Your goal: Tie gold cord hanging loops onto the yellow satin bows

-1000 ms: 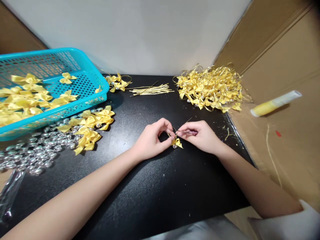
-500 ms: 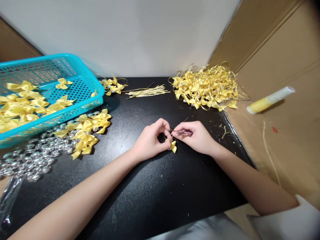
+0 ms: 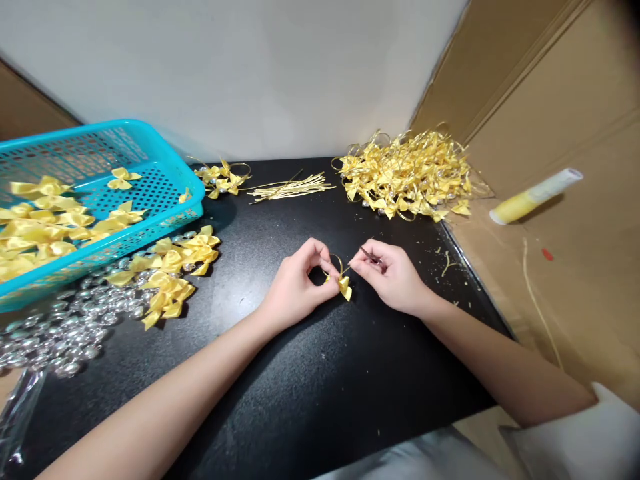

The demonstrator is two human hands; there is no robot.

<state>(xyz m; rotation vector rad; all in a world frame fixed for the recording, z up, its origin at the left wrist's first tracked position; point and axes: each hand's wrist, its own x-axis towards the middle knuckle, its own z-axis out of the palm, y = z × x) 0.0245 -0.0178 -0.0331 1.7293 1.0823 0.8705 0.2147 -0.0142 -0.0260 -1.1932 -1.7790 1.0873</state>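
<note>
Near the table's middle my left hand (image 3: 299, 283) is closed, thumb and forefinger pinching a yellow ribbon bow (image 3: 345, 288). A thin gold cord (image 3: 341, 261) loops up from the bow, and its end runs across to the other hand. My right hand (image 3: 393, 275) is closed just to the right, its fingertips at the cord's end. Tucked in its fingers is a small dark reddish tool (image 3: 374, 257); its exact kind is partly hidden by the fingers. Part of the bow is covered by my left fingers.
A turquoise basket (image 3: 173, 175) of yellow bows stands at left. Before it lie silver beads (image 3: 75, 333) and loose bows (image 3: 167, 293). Along the back are a few corded bows (image 3: 220, 179), gold cord strips (image 3: 295, 188) and a corded bow heap (image 3: 407, 175). A tube (image 3: 535, 197) lies right.
My right hand has shifted slightly right, away from my left hand, and the tool in it now tilts upward. The cord loop above the bow shows more plainly. The view has shifted slightly.
</note>
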